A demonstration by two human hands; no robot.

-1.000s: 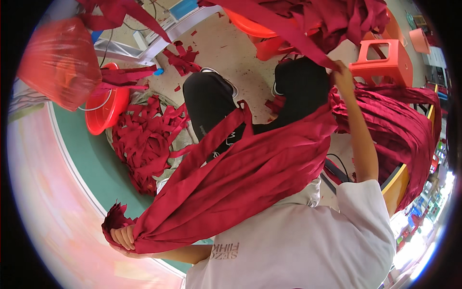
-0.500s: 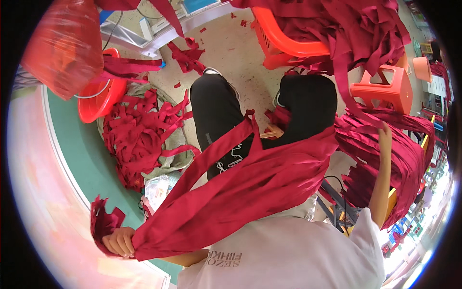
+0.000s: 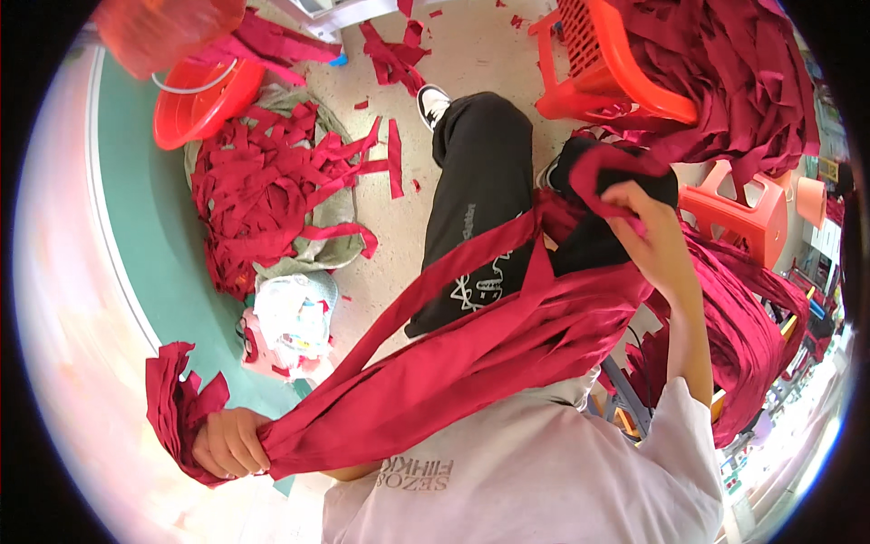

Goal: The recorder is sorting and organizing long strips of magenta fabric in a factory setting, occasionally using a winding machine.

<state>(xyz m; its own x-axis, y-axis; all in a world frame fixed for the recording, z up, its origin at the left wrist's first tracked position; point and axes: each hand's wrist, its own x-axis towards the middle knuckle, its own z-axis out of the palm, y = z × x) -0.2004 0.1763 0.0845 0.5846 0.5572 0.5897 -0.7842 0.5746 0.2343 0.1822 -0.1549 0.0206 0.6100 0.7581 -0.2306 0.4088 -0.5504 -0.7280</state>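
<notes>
At the lower left my left hand (image 3: 231,442) is closed around one end of a thick bundle of dark red fabric strips (image 3: 435,385). The short ends stick out beyond my fist. From there the bundle runs across my lap to the right thigh, and one strip hangs loose in a peak over it. My right hand (image 3: 648,231) is raised over my right knee, its fingers closed on a red fabric strip (image 3: 589,172) that curves in a loop, blurred by motion. Where this strip's far end lies cannot be made out.
A second mass of red strips (image 3: 739,317) hangs over a rack at my right, beside a red stool (image 3: 739,213). Ahead stands a red plastic basket (image 3: 625,91) heaped with strips. Cut pieces (image 3: 263,190) lie on a sack at left, near a red bucket (image 3: 186,113).
My right hand has moved from the hanging strips at the right inward over my right knee, bringing a strip along. My left hand keeps its grip on the bundle. The view has shifted.
</notes>
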